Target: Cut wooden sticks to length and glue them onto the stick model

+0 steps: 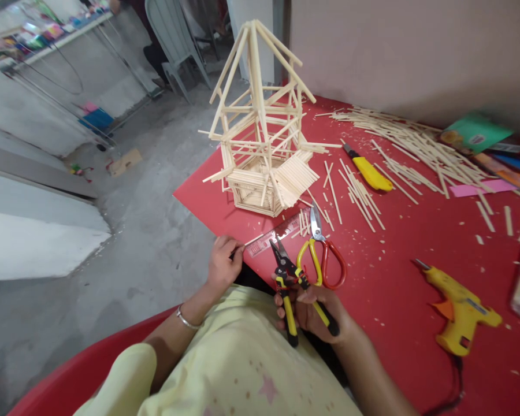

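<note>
The step in hand seemed to be sizing a thin stick (253,240) along the ruler (262,245), both on the near side of the frame (259,95) built of pale sticks, which stood upright on the red surface (398,323). Nearer the wearer than the frame, the left hand (224,264) had its grip closed on one end of that stick; to the right of it, also on the frame's near side, the right hand (327,299) had its grip around the handles of the pliers (288,312). Their jaws stood parted close to the ruler, though whether they touched it could not be told. A cut there, I judged, would call for the left grip to keep the stick steady while the jaws met it at the chosen mark. Counted out, there was one frame, one ruler, one pair of pliers and one stick in the fingers; one pair of scissors (316,228) lay at the frame's near right, one yellow cutter (372,173) to its right, and one glue gun (463,306) farther right and nearer the wearer. A few short pieces (303,224) lay across the ruler just before the frame; the heap of sticks (398,136) to its right overlapped too much to count.
</note>
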### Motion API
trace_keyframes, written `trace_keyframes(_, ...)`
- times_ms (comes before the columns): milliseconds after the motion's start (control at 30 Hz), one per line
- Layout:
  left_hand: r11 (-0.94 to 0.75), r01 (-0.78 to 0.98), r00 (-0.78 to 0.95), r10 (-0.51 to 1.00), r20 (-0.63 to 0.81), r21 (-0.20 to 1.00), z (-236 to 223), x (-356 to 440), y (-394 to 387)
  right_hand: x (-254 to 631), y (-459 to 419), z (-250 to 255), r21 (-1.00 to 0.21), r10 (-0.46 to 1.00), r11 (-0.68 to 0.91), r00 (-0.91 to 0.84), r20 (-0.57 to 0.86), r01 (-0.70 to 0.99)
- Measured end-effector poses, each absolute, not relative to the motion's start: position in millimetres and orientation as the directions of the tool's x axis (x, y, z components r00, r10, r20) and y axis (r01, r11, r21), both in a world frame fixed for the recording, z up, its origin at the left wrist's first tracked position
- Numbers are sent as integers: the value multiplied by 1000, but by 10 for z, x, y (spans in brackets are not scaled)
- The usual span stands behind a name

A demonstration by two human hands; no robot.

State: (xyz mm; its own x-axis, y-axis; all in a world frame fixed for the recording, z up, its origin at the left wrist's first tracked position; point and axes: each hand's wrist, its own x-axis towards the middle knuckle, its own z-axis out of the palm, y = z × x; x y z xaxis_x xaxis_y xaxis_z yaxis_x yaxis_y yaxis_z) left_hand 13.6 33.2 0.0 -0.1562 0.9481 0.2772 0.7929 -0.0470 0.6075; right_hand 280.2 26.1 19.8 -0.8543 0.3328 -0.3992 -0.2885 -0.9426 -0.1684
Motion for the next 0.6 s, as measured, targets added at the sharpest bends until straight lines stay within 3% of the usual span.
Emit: trace_keyframes(600, -52, 797, -151, 948, 282, 602, -10, 126, 328, 2801, 262, 197, -169, 325, -945, -859, -397, -280)
